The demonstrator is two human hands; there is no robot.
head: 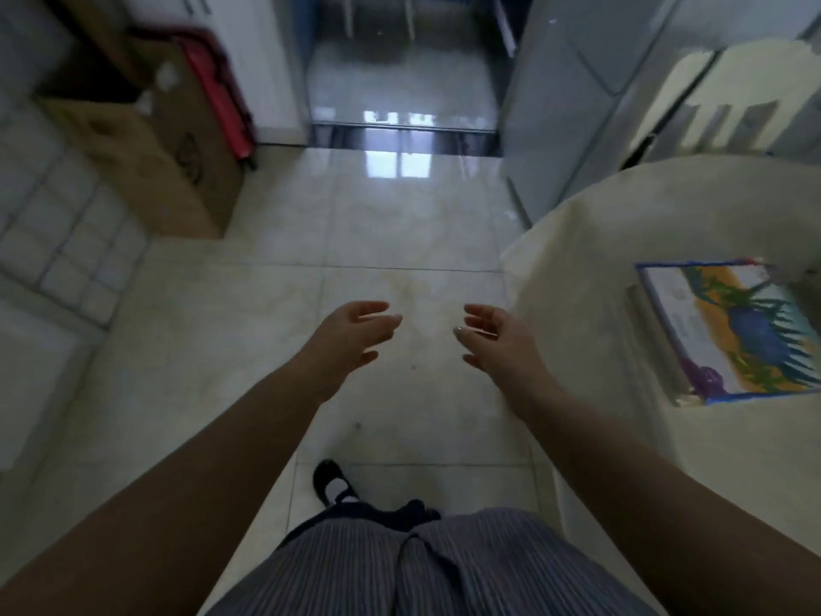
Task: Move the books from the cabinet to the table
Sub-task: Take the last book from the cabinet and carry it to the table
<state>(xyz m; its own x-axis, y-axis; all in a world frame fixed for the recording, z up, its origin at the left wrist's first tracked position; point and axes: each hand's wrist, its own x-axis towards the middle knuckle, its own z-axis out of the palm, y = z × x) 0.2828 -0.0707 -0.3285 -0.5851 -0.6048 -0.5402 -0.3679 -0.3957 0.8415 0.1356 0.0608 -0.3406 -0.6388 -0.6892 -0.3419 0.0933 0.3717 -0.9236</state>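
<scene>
Left hand (355, 333) out front over the pale floor tiles (275, 331), fingers loose and spread, palm turned inward, gripping nothing. Right hand (497, 337) level with it and just apart, fingers likewise relaxed and slightly curled, nothing held. Both forearms reaching forward from the bottom corners, hands hanging above bare tile, touching no object.

Off to the right of the right hand, round table (622, 215) under a cream cloth, its edge near that hand's wrist. On the table, one book (728, 331) lying flat, blue-bordered cover up, colourful picture with a dark blue shape and green fronds; motion blur smearing the detail, so possibly a thin stack rather than a single volume.

Beyond the table, at the upper right, grey cabinet (577, 104), one panel facing the open floor; contents out of sight. Left of the hands, well apart, brown cardboard box (146, 157) with something red (217, 95) standing behind it. Straight ahead past the hands, dark threshold strip (406, 137) and glossy floor beyond. Below the hands, striped trousers (444, 566) and one black shoe (331, 482) on the tile.
</scene>
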